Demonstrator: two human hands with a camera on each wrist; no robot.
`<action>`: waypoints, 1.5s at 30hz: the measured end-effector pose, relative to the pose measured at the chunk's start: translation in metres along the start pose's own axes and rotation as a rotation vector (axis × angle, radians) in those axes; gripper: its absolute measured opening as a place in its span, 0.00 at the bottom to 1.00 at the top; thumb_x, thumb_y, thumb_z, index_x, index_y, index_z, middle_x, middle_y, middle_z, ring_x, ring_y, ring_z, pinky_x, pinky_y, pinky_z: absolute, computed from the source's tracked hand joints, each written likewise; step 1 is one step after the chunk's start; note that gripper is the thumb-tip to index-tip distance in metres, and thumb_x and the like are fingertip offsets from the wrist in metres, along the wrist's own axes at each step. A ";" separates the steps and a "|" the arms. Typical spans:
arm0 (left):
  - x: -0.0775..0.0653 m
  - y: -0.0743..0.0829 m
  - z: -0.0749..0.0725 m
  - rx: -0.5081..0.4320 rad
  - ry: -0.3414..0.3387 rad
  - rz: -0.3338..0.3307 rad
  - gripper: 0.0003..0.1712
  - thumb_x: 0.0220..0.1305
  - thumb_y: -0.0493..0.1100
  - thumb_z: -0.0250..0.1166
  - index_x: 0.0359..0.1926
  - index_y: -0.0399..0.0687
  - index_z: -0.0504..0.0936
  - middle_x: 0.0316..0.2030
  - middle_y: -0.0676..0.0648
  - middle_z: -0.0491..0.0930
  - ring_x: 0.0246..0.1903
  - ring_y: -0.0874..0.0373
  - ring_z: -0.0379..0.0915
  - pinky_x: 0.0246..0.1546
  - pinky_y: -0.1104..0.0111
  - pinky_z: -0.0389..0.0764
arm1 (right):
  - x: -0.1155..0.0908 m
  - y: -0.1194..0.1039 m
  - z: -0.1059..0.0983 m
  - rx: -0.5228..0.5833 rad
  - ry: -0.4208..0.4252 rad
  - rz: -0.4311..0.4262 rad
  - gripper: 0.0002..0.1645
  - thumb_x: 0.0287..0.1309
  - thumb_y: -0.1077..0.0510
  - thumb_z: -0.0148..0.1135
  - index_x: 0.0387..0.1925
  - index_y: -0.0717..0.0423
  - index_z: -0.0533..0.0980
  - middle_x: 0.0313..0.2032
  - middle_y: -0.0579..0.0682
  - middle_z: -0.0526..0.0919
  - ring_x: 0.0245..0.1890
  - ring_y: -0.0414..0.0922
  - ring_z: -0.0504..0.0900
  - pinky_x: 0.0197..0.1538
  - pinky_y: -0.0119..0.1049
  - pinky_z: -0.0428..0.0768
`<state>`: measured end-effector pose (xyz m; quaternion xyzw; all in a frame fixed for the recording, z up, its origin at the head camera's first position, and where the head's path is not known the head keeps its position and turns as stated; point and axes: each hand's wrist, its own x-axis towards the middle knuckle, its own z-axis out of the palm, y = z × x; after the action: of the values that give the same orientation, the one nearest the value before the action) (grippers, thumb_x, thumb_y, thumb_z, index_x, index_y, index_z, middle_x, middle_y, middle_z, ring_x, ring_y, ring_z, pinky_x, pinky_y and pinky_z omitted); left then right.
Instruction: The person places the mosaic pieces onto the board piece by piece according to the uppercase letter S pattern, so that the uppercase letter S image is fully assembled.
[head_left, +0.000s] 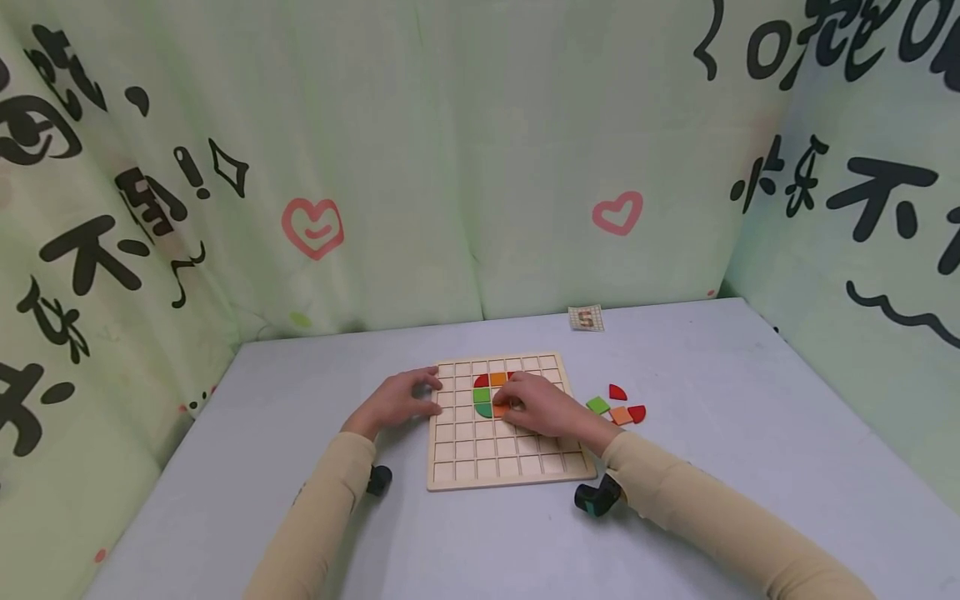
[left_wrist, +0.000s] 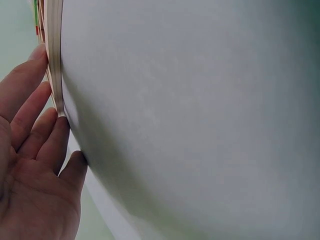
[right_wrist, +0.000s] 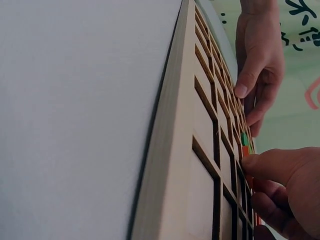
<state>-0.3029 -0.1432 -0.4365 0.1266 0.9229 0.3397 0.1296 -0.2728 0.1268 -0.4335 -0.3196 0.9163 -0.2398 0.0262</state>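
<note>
A wooden grid board (head_left: 465, 475) lies on the table, with red, orange, green and teal pieces in its middle squares. My left hand (head_left: 401, 400) rests its fingertips against the board's left edge; in the left wrist view its fingers (left_wrist: 32, 100) are only slightly bent. Over the middle of the board, my right hand (head_left: 543, 407) pinches an orange square tile (head_left: 500, 411) low on the grid, beneath a green square tile (head_left: 482, 395) and beside a teal rounded piece (head_left: 483, 410). The right thumb (right_wrist: 250, 162) touches orange in the right wrist view; the right fingers hide some squares.
Right of the board lie loose pieces: a green tile (head_left: 597, 405), an orange tile (head_left: 621, 415) and red rounded pieces (head_left: 617, 392). A small card with a grid pattern (head_left: 586, 318) lies at the table's back edge. Printed curtains (head_left: 465, 167) surround the table (head_left: 675, 358).
</note>
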 end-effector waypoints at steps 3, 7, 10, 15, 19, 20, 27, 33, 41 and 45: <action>0.000 0.000 0.000 -0.003 -0.003 -0.003 0.20 0.60 0.41 0.73 0.54 0.46 0.82 0.74 0.47 0.65 0.76 0.44 0.53 0.76 0.50 0.58 | 0.001 0.000 -0.001 0.000 -0.002 0.001 0.13 0.63 0.60 0.66 0.49 0.58 0.84 0.42 0.49 0.83 0.42 0.43 0.76 0.48 0.37 0.79; -0.001 0.001 -0.001 -0.006 -0.004 -0.006 0.20 0.60 0.40 0.73 0.54 0.46 0.82 0.74 0.47 0.65 0.76 0.44 0.53 0.76 0.49 0.58 | 0.001 -0.002 -0.002 -0.002 -0.007 0.000 0.13 0.63 0.61 0.66 0.49 0.58 0.84 0.42 0.49 0.83 0.42 0.43 0.76 0.48 0.37 0.79; -0.001 0.001 -0.001 -0.005 -0.004 -0.006 0.21 0.60 0.40 0.73 0.54 0.45 0.82 0.74 0.47 0.65 0.76 0.44 0.53 0.76 0.50 0.58 | 0.001 -0.003 -0.002 -0.001 -0.011 0.006 0.13 0.63 0.61 0.66 0.49 0.58 0.84 0.43 0.49 0.84 0.43 0.44 0.77 0.49 0.38 0.80; -0.002 0.001 -0.001 -0.007 -0.005 -0.002 0.21 0.60 0.40 0.73 0.54 0.45 0.82 0.74 0.46 0.65 0.76 0.44 0.53 0.76 0.50 0.57 | 0.002 -0.003 -0.002 0.005 -0.018 0.021 0.13 0.63 0.60 0.65 0.49 0.59 0.84 0.43 0.50 0.84 0.43 0.44 0.77 0.50 0.39 0.79; -0.002 0.000 0.000 -0.004 -0.004 -0.001 0.20 0.60 0.40 0.73 0.54 0.45 0.82 0.74 0.46 0.65 0.76 0.44 0.54 0.76 0.50 0.58 | 0.001 -0.003 -0.001 0.006 -0.014 0.036 0.13 0.63 0.60 0.65 0.48 0.59 0.84 0.43 0.50 0.83 0.42 0.44 0.76 0.49 0.39 0.78; -0.001 0.000 0.000 -0.003 -0.004 0.000 0.20 0.60 0.40 0.73 0.53 0.45 0.82 0.74 0.46 0.65 0.76 0.44 0.54 0.76 0.50 0.58 | 0.001 -0.003 -0.001 0.008 -0.014 0.039 0.13 0.64 0.60 0.65 0.48 0.59 0.84 0.42 0.50 0.83 0.41 0.43 0.75 0.48 0.39 0.78; -0.001 0.000 0.000 -0.014 0.003 -0.004 0.20 0.60 0.40 0.73 0.53 0.45 0.82 0.74 0.47 0.65 0.76 0.44 0.54 0.76 0.50 0.58 | 0.000 -0.003 -0.002 0.016 0.005 0.036 0.12 0.63 0.62 0.65 0.47 0.59 0.84 0.41 0.50 0.83 0.40 0.43 0.75 0.46 0.38 0.78; 0.000 0.000 0.001 -0.006 0.000 -0.008 0.20 0.60 0.40 0.73 0.53 0.46 0.82 0.74 0.47 0.65 0.76 0.44 0.54 0.76 0.50 0.59 | 0.001 -0.001 -0.001 0.031 -0.002 0.041 0.12 0.62 0.61 0.66 0.46 0.59 0.84 0.41 0.50 0.83 0.40 0.43 0.76 0.46 0.37 0.78; 0.000 0.000 0.001 -0.004 -0.002 -0.011 0.20 0.60 0.41 0.73 0.53 0.46 0.82 0.74 0.47 0.65 0.76 0.44 0.53 0.76 0.50 0.58 | 0.002 -0.002 -0.001 0.038 -0.002 0.064 0.12 0.62 0.60 0.66 0.47 0.59 0.84 0.41 0.49 0.83 0.40 0.43 0.75 0.46 0.37 0.78; 0.000 0.000 0.001 -0.009 -0.001 -0.010 0.20 0.60 0.41 0.73 0.53 0.46 0.82 0.74 0.47 0.65 0.76 0.44 0.53 0.76 0.50 0.59 | 0.001 -0.002 -0.001 0.042 0.012 0.072 0.13 0.62 0.60 0.66 0.47 0.58 0.84 0.42 0.49 0.83 0.42 0.44 0.77 0.49 0.39 0.79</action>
<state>-0.3029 -0.1428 -0.4372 0.1216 0.9219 0.3433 0.1324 -0.2724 0.1252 -0.4312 -0.2843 0.9222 -0.2597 0.0360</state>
